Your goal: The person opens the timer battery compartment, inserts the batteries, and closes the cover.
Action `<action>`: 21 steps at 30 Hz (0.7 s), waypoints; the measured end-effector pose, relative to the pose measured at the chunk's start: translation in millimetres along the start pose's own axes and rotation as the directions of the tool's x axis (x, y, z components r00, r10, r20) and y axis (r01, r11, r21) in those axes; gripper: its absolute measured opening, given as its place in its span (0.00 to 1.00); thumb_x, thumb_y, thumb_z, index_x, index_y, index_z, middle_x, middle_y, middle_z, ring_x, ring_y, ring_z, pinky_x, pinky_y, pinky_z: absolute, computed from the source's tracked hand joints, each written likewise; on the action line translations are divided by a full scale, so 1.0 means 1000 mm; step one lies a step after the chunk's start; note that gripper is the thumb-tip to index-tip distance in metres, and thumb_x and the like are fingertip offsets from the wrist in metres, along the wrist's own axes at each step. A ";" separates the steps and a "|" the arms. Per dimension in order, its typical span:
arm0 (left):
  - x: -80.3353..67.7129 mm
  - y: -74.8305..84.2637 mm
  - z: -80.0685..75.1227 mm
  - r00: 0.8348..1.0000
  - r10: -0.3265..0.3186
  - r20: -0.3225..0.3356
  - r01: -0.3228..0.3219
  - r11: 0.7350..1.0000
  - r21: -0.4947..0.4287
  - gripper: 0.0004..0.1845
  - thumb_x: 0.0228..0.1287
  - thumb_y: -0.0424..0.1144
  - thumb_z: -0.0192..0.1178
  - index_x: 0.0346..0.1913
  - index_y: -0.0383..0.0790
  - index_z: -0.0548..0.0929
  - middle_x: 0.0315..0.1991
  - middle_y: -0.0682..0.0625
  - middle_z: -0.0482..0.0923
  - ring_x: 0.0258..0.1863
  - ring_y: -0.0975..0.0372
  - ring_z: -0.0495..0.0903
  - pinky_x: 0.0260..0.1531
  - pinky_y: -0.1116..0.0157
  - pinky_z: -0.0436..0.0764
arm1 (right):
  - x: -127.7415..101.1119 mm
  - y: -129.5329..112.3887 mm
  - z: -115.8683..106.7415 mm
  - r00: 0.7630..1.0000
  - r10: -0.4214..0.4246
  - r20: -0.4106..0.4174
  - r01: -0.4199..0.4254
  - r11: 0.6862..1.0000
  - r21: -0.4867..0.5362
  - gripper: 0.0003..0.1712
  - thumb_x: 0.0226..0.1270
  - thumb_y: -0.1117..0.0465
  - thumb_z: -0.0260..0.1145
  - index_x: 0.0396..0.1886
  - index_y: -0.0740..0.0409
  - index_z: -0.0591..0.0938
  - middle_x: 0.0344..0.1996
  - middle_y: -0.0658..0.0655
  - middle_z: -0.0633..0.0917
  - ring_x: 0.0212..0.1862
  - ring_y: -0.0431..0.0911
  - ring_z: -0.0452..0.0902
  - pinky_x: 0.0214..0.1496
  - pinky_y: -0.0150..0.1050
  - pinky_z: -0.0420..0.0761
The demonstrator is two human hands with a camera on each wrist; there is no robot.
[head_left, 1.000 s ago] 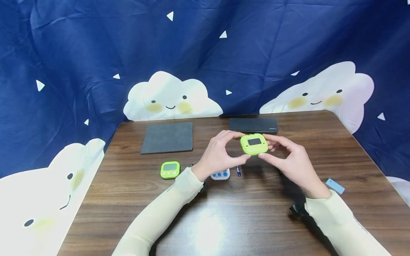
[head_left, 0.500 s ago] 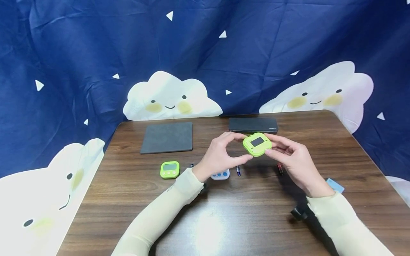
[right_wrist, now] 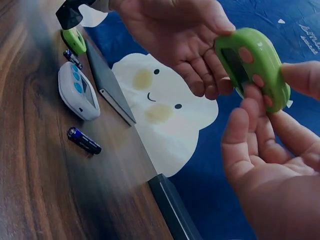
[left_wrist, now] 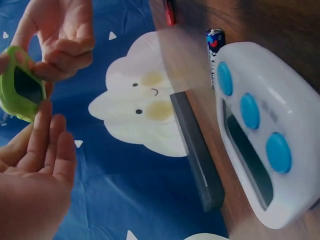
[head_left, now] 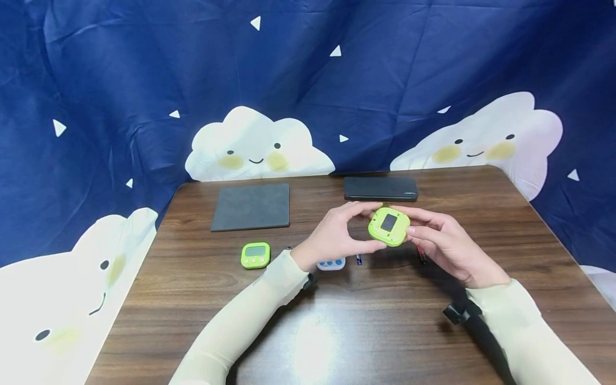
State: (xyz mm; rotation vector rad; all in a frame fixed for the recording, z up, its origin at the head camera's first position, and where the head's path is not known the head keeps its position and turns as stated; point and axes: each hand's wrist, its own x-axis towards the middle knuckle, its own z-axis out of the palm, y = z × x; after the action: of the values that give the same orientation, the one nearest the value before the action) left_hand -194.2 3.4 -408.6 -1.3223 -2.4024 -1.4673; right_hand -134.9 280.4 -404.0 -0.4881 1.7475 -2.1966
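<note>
A lime-green digital timer [head_left: 389, 226] is held above the table, its back with a dark rectangle facing the head camera. Pinkish buttons and a dark screen on its front show in the right wrist view. My left hand [head_left: 337, 232] pinches its left side, with the thumb at the lower edge and a finger at the upper. From the right, my right hand [head_left: 447, 240] grips the other side between thumb and fingers. Below the left hand lies a white timer [head_left: 331, 264] with blue buttons, partly covered. A blue battery [head_left: 359, 259] lies beside it.
Another green timer [head_left: 255, 255] lies left of the left forearm. At the back are a flat dark grey pad [head_left: 251, 207] and a long black case [head_left: 380, 189]. A red battery [head_left: 421, 254] lies under the right hand. A patterned blue cloth [head_left: 308, 80] hangs behind the table.
The held timer has been turned and shifted slightly right and down. My right hand has moved the same way. Its wrist now hides the light-blue block, while the red battery has come into sight.
</note>
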 end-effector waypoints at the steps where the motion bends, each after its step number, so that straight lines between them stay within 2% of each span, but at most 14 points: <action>1: 0.001 0.000 0.000 1.000 -0.006 0.016 0.006 1.000 0.000 0.42 0.59 0.43 0.86 0.76 0.43 0.82 0.59 0.50 0.89 0.59 0.62 0.86 0.67 0.57 0.87 | 0.000 0.000 -0.001 1.000 0.002 0.012 -0.002 1.000 -0.007 0.29 0.86 0.76 0.53 0.77 0.55 0.82 0.70 0.48 0.88 0.61 0.36 0.89 0.58 0.28 0.88; 3: 0.001 0.000 0.000 0.999 -0.017 0.046 0.017 1.000 0.007 0.43 0.58 0.44 0.86 0.77 0.44 0.81 0.61 0.50 0.88 0.59 0.63 0.85 0.67 0.55 0.87 | 0.000 0.000 -0.002 0.999 0.001 0.032 0.000 1.000 -0.020 0.29 0.86 0.76 0.53 0.78 0.57 0.81 0.71 0.48 0.88 0.62 0.36 0.89 0.61 0.29 0.88; 8: 0.001 0.002 -0.001 0.998 -0.024 0.057 0.021 0.998 0.057 0.42 0.56 0.47 0.88 0.74 0.46 0.83 0.59 0.53 0.88 0.58 0.63 0.85 0.65 0.61 0.86 | 0.001 0.001 -0.001 0.999 -0.014 0.032 0.015 0.999 -0.035 0.28 0.85 0.77 0.53 0.76 0.60 0.82 0.70 0.49 0.88 0.63 0.37 0.89 0.65 0.30 0.87; 10: 0.001 0.002 -0.001 0.999 -0.021 0.040 0.018 0.997 0.078 0.42 0.55 0.48 0.88 0.73 0.46 0.83 0.58 0.53 0.88 0.58 0.62 0.85 0.64 0.64 0.85 | 0.001 0.001 0.001 1.000 -0.031 -0.006 0.030 0.997 -0.064 0.26 0.85 0.77 0.55 0.74 0.59 0.83 0.66 0.49 0.90 0.59 0.36 0.89 0.60 0.28 0.88; 13: 0.001 0.003 -0.002 1.000 -0.025 -0.003 0.026 0.995 0.099 0.42 0.55 0.48 0.88 0.73 0.45 0.84 0.58 0.52 0.89 0.59 0.60 0.86 0.63 0.64 0.86 | 0.001 0.000 0.008 0.991 -0.090 -0.099 0.068 0.975 -0.214 0.24 0.83 0.75 0.62 0.73 0.60 0.84 0.57 0.48 0.93 0.52 0.35 0.90 0.52 0.26 0.88; 15: 0.001 0.003 -0.002 0.999 -0.034 -0.038 0.038 0.993 0.115 0.41 0.55 0.49 0.88 0.72 0.45 0.84 0.58 0.52 0.89 0.59 0.58 0.87 0.63 0.64 0.85 | 0.000 -0.002 0.013 0.976 -0.145 -0.162 0.078 0.929 -0.362 0.26 0.80 0.73 0.69 0.74 0.60 0.83 0.52 0.47 0.94 0.48 0.36 0.89 0.47 0.27 0.86; 17: 0.001 0.003 -0.003 0.997 -0.041 -0.065 0.050 0.990 0.130 0.41 0.55 0.49 0.88 0.72 0.46 0.84 0.59 0.52 0.89 0.60 0.57 0.87 0.63 0.64 0.85 | -0.001 -0.003 0.019 0.959 -0.200 -0.200 0.072 0.857 -0.510 0.31 0.75 0.71 0.75 0.75 0.58 0.83 0.49 0.46 0.93 0.47 0.37 0.88 0.48 0.27 0.86; 19: 0.001 0.003 -0.003 0.996 -0.043 -0.080 0.055 0.988 0.145 0.41 0.55 0.50 0.87 0.72 0.46 0.84 0.60 0.52 0.89 0.61 0.57 0.86 0.63 0.65 0.84 | -0.002 -0.005 0.023 0.947 -0.233 -0.222 0.054 0.794 -0.605 0.35 0.72 0.69 0.80 0.76 0.54 0.83 0.49 0.46 0.92 0.48 0.39 0.87 0.50 0.26 0.85; 21: 0.001 0.003 -0.003 0.996 -0.037 -0.086 0.050 0.987 0.153 0.41 0.55 0.50 0.87 0.71 0.46 0.84 0.61 0.52 0.89 0.61 0.55 0.86 0.63 0.65 0.84 | -0.003 -0.005 0.025 0.940 -0.252 -0.228 0.040 0.747 -0.663 0.37 0.69 0.67 0.82 0.76 0.50 0.83 0.49 0.46 0.91 0.49 0.41 0.87 0.54 0.25 0.84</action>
State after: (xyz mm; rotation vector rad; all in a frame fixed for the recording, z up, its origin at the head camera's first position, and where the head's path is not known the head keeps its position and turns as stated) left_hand -194.1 2.5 -404.2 -1.1610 -2.4498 -1.2865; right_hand -121.6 260.4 -393.9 -0.4563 2.7541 -1.7548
